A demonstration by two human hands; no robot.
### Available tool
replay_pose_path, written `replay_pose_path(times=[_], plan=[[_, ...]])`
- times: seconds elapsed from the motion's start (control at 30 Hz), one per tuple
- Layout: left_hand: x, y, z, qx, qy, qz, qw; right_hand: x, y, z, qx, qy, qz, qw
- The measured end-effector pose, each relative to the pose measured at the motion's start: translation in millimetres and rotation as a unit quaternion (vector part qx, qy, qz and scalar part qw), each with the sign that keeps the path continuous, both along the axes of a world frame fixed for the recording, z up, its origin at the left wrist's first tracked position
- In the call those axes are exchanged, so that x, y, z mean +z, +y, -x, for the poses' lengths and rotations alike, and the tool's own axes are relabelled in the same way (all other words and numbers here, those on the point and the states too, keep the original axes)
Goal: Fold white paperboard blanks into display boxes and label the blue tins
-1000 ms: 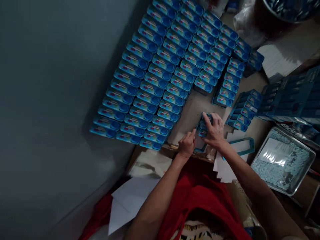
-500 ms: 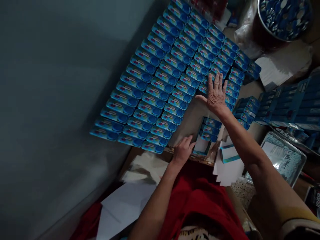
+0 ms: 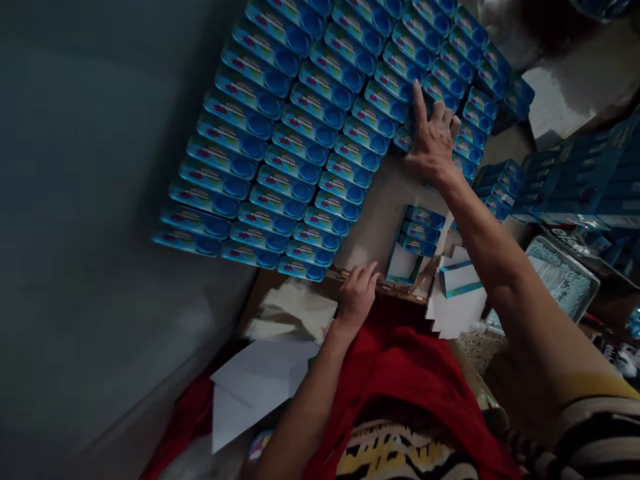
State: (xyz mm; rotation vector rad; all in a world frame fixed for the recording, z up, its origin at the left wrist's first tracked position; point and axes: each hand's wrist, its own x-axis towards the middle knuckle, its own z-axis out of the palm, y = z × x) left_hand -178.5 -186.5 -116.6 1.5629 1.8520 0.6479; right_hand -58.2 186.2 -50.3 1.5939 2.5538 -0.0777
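The right hand (image 3: 433,143), index extended and other fingers curled, is over the blue packs (image 3: 345,103); they look light, smooth (perhaps slippery), best gripped by their long sides; the left hand (image 3: 357,293), loosely bent, seems unladen

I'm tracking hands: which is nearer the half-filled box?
Left. The left hand is just left of the half-filled box; the right hand is farther off, beyond its far end.

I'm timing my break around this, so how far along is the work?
Done: three blue packs sit in the open box. In hand: the right hand is at the rows of packs; the left hand looks empty. Left: the box's near end is bare, and many packs remain outside.
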Motion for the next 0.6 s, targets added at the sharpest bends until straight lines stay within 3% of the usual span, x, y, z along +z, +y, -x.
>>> replay_pose_path(times=[0.07, 0.17, 0.27, 0.37, 0.4, 0.47, 0.53, 0.6], plan=[[0.0, -1.7, 0.7, 0.016, -0.022, 0.005, 1.000, 14.6, -4.1, 3.5, -0.045, -0.024, 0.011, 0.999], [5.7, -7.4, 4.3, 0.037, -0.061, 0.024, 0.997, 60.7, -38.6, -2.1, -0.059, 0.004, -0.041, 0.997], [17.9, -16.5, 11.5, 0.075, -0.101, 0.051, 0.991, 124.4, -111.0, -27.6, 0.003, 0.116, -0.166, 0.979], [37.4, -24.8, 17.8, 0.120, -0.162, 0.096, 0.975, 169.6, -208.4, -58.2, 0.054, 0.210, -0.123, 0.968], [45.3, -26.9, 18.5, 0.129, -0.203, 0.121, 0.963, 173.2, -241.3, -66.0, 0.068, 0.233, -0.074, 0.967], [61.4, -29.9, 16.7, 0.137, -0.290, 0.165, 0.933, 159.7, -299.4, -76.1, 0.062, 0.231, 0.008, 0.971], [74.9, -31.6, 10.5, 0.136, -0.331, 0.171, 0.918, 124.7, -339.7, -81.1, 0.044, 0.207, 0.004, 0.977], [82.7, -32.5, 0.8, 0.116, -0.316, 0.141, 0.931, 82.8, -360.0, -84.7, 0.020, 0.172, -0.001, 0.985]])
